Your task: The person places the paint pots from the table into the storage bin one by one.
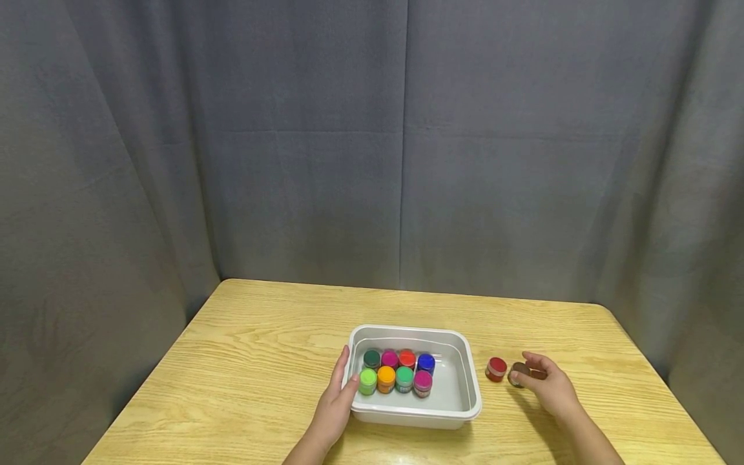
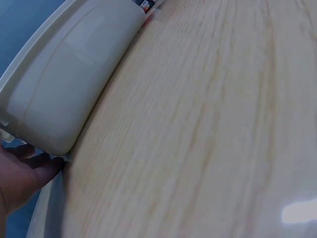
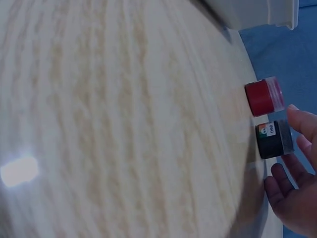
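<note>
A light grey plastic tub [image 1: 407, 418] stands on the table, with several small paint jars inside in two rows, among them a lime green jar [image 1: 367, 381], an orange jar [image 1: 386, 378] and a blue jar [image 1: 426, 363]. My left hand [image 1: 333, 408] holds the tub's left side, thumb at the rim and fingers along the outer wall. Right of the tub, a red jar [image 1: 496, 369] and a dark jar [image 3: 270, 141] stand upright on the table. Around the dark jar my right hand [image 1: 549, 389] spreads its thumb and fingers; the right wrist view shows gaps between them and the jar.
The wooden table [image 1: 261, 361] has light grain and rounded back corners. Grey curtains [image 1: 302, 161] hang behind it and at both sides. In the right wrist view the tub's corner shows at the top right, beyond the red jar.
</note>
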{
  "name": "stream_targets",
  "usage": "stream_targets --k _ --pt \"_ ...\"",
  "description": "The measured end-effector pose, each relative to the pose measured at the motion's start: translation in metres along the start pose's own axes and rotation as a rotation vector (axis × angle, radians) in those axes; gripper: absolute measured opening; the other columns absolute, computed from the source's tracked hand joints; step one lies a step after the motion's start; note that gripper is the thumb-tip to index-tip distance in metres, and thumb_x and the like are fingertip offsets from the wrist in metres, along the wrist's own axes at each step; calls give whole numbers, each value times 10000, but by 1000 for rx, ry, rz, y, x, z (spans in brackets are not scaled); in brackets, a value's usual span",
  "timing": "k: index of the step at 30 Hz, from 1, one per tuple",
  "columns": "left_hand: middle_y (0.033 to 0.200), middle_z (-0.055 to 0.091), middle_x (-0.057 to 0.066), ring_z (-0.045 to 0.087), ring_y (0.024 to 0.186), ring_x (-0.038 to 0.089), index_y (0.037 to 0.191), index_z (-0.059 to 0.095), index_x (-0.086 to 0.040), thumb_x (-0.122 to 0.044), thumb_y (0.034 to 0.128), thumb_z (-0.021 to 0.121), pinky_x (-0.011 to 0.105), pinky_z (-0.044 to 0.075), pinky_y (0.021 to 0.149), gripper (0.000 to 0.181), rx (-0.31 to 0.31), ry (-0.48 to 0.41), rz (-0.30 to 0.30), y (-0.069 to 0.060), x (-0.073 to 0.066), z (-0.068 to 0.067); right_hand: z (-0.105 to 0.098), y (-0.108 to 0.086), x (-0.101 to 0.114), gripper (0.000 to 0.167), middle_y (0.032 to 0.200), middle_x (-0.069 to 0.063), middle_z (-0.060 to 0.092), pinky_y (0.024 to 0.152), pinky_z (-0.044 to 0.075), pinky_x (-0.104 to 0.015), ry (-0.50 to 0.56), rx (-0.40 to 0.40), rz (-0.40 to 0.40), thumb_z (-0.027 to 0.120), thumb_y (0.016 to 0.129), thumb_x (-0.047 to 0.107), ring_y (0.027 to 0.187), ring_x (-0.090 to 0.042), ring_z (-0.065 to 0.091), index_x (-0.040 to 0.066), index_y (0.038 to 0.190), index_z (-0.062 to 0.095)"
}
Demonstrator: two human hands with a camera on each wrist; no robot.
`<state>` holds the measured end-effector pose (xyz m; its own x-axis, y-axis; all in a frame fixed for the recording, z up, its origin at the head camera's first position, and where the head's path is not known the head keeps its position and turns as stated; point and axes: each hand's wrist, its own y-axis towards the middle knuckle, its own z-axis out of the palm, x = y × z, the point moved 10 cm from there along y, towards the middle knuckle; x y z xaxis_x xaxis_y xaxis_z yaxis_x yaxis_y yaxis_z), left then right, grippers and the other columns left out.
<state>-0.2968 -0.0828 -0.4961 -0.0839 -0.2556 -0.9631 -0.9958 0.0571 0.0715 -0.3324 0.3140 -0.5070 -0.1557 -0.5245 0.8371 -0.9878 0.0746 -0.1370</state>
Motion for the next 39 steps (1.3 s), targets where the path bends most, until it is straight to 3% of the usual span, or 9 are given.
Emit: stream_targets --k 11,24,31,39 --pt "1635 185 156 179 1460 508 1578 188 -244 -302 1042 418 779 173 1083 586 4 5 -14 -1 -1 -1 3 2 -6 744 1446 -299 416 984 508 -460 -47 -7 -14 651 938 376 1256 -403 481 -42 1466 338" --pt "1635 179 159 171 1463 505 1581 180 -219 -290 1046 401 773 161 1092 582 6 9 -6 -2 -3 0 2 -2 -3 704 1393 -313 469 982 493 -508 -58 -15 -20 647 942 361 1230 -426 505 -69 1435 386" --pt "1638 172 157 163 1465 504 1582 172 -232 -293 1045 409 775 158 1090 590 16 -3 -12 -2 -2 1 -2 -3 0 745 1454 -312 418 1050 439 -568 -54 -14 -10 634 941 415 1293 -455 453 -43 1462 363" --pt "1637 171 161 164 1461 512 1583 166 -232 -304 1045 415 783 173 1078 597 16 0 -12 -1 -2 0 -8 -7 16 762 1465 -284 427 1024 478 -525 -77 -27 -34 637 929 455 1312 -448 438 -14 1470 375"
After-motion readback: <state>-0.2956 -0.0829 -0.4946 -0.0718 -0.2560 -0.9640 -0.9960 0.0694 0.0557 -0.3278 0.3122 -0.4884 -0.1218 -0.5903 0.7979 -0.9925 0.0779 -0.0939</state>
